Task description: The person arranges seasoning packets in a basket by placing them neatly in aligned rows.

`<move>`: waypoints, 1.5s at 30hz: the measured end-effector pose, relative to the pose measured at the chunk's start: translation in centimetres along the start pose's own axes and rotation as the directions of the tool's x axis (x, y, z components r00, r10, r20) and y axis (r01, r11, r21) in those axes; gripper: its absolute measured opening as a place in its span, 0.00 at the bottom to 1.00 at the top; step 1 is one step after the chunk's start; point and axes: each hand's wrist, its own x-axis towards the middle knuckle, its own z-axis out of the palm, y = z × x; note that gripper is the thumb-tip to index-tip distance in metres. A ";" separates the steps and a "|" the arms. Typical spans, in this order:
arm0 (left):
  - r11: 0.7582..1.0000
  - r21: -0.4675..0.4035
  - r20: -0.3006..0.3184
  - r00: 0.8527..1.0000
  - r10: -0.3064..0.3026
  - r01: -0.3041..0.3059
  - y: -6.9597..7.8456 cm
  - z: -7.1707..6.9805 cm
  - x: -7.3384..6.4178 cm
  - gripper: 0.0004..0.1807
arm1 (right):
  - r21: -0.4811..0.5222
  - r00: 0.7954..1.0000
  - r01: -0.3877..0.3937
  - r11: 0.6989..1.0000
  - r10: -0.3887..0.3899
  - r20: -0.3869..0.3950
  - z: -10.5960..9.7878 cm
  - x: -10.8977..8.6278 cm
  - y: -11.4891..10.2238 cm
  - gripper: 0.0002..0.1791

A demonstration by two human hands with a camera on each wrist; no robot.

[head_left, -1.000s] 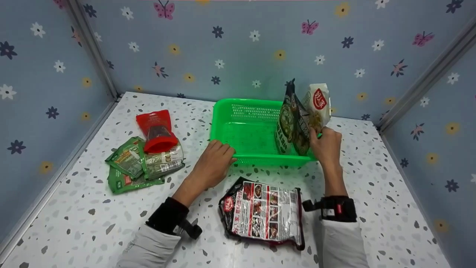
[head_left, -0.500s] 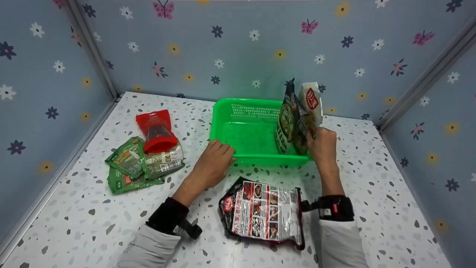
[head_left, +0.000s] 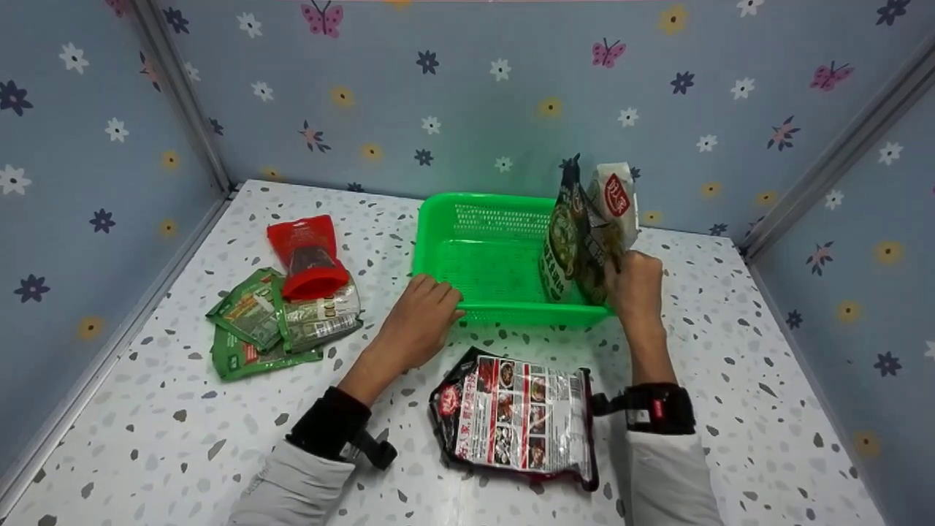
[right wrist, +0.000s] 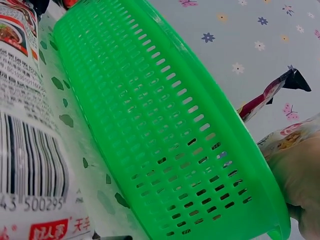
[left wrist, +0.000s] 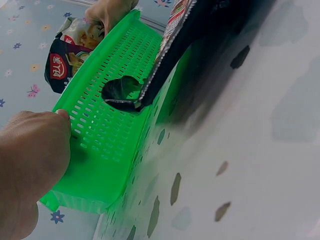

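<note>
A green plastic basket [head_left: 478,270] stands near the back wall. My left hand [head_left: 416,325] grips its front rim near the left corner, fingers curled over the edge. Two dark food packets [head_left: 561,248] stand upright inside, at the basket's right end. Beside them is a white seasoning packet [head_left: 616,196] with a red label, which my right hand [head_left: 635,292] holds by a lower side edge. That hand is at the basket's front right corner, and its fingertips are partly hidden. In the left wrist view, the white packet [left wrist: 85,34] shows behind the dark one [left wrist: 59,70].
A large black and red food bag [head_left: 522,416] lies flat in front of the basket, between the forearms. At left, a red pouch [head_left: 310,252] rests on several green packets [head_left: 248,310]. Flowered panels [head_left: 467,95] enclose the back and sides of the speckled table [head_left: 168,409].
My right hand has moved slightly left with the white packet, bringing it closer to the dark packets, then a touch back right. My left hand has stayed on the rim.
</note>
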 end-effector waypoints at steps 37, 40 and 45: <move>1.000 -0.024 0.009 1.000 -0.003 0.004 0.1 -0.1 0.1 0.15 | 0.164 0.987 -0.161 0.973 0.161 0.017 -0.4 0.2 0.8 0.25; 1.000 -0.030 0.006 1.000 -0.003 0.003 0.1 -0.1 0.1 0.14 | 0.162 0.986 -0.168 0.972 0.168 0.013 -0.4 0.3 0.9 0.25; 0.999 -0.036 0.015 1.000 -0.009 0.009 0.0 -0.1 0.1 0.14 | 0.162 0.982 -0.189 0.969 0.191 0.001 -0.5 0.4 0.9 0.26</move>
